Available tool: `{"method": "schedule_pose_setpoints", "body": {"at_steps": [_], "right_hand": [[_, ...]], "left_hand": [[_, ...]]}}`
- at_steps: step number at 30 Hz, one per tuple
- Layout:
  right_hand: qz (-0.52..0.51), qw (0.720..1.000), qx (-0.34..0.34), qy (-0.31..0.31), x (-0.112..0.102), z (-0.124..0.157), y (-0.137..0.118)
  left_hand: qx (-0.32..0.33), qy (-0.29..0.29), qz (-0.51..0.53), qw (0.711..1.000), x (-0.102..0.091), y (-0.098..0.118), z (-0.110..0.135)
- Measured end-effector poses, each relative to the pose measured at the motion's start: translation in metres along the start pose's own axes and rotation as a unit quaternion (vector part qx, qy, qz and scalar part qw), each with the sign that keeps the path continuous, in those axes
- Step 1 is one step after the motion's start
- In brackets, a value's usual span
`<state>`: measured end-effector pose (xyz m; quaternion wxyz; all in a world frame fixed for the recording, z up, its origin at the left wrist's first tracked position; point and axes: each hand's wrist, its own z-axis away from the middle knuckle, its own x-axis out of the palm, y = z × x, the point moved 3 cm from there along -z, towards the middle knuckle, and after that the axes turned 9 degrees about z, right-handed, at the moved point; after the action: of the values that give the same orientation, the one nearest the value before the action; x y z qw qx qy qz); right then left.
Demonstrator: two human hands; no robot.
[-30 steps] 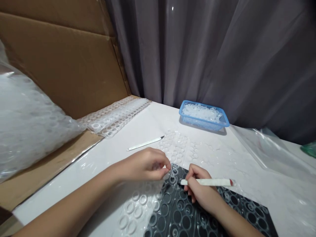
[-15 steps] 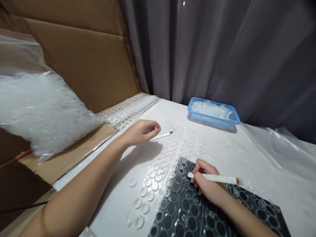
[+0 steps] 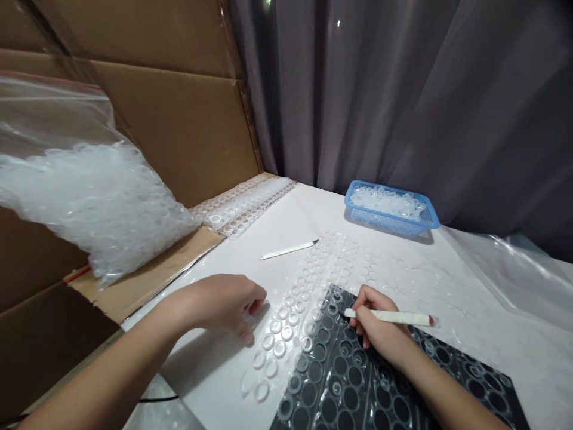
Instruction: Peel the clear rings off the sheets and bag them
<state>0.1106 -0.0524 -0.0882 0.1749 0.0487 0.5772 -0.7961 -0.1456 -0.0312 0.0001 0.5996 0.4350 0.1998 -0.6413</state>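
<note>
My right hand (image 3: 378,319) is closed around a slim white-handled tool (image 3: 405,318) with a dark pointed tip, like a craft knife. Its tip meets a clear plastic sheet of moulded rings (image 3: 333,361), part of which lies over a black board (image 3: 483,373). To the left, on the white table, my left hand (image 3: 230,304) is lowered beside the sheet's edge, thumb and fingers curved and apart. Whatever lies between those fingers is hard to make out. A second white tool (image 3: 289,249) with a dark point rests beyond my left hand.
A blue basket (image 3: 391,212) of clear rings stands at the back. At left, a large clear bag (image 3: 102,203) of rings leans on a cardboard box (image 3: 179,119). More ring sheets (image 3: 246,203) lie behind it. Clear film (image 3: 505,269) covers the right side.
My left hand has come down and nearer, away from the second white tool, to where a loose ring lay. My right hand keeps its grip, with the tip at nearly the same spot.
</note>
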Motion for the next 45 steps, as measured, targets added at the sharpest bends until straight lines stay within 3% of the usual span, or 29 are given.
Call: {"method": "schedule_pose_setpoints", "body": {"at_steps": [5,8,10,13,15,17,19,22,26,28,33,39,45], "right_hand": [[-0.002,0.997,-0.065,0.037,0.000,0.005,-0.003],[0.066,0.987,-0.149,0.018,0.003,0.011,-0.009],[0.094,0.981,-0.167,0.002,0.005,0.012,-0.010],[0.056,0.989,-0.130,0.039,0.004,0.010,-0.003],[0.015,0.992,-0.109,0.062,0.004,0.009,0.002],[-0.011,0.991,-0.119,0.057,0.006,0.008,0.006],[-0.023,0.988,-0.146,0.037,0.009,0.007,0.007],[-0.051,0.987,-0.151,0.023,0.011,0.004,0.005],[-0.082,0.995,-0.049,0.033,0.005,-0.007,0.005],[-0.044,0.998,-0.014,0.048,0.001,-0.010,0.005],[0.057,0.998,-0.022,0.027,0.000,-0.009,0.002],[0.044,0.999,-0.014,-0.007,0.002,-0.006,0.000],[0.058,0.998,-0.038,0.003,0.001,-0.004,-0.002]], "left_hand": [[0.034,-0.004,0.045,0.998,0.009,-0.013,0.001],[0.133,-0.023,0.109,0.985,-0.003,-0.004,-0.003],[0.203,-0.024,0.168,0.964,-0.019,0.011,-0.010],[0.279,0.024,0.292,0.915,-0.048,0.039,-0.030],[0.306,0.063,0.419,0.852,-0.063,0.054,-0.047],[0.298,0.096,0.529,0.788,-0.069,0.062,-0.065],[0.266,0.106,0.575,0.766,-0.063,0.062,-0.080],[0.242,0.080,0.530,0.809,-0.041,0.056,-0.092],[0.261,0.098,0.354,0.893,-0.013,0.052,-0.088],[0.296,0.098,0.257,0.915,-0.004,0.058,-0.083],[0.352,-0.008,0.134,0.926,0.013,0.074,-0.075],[0.336,0.046,0.094,0.936,0.022,0.075,-0.078],[0.347,0.067,0.077,0.932,0.030,0.075,-0.082]]}}
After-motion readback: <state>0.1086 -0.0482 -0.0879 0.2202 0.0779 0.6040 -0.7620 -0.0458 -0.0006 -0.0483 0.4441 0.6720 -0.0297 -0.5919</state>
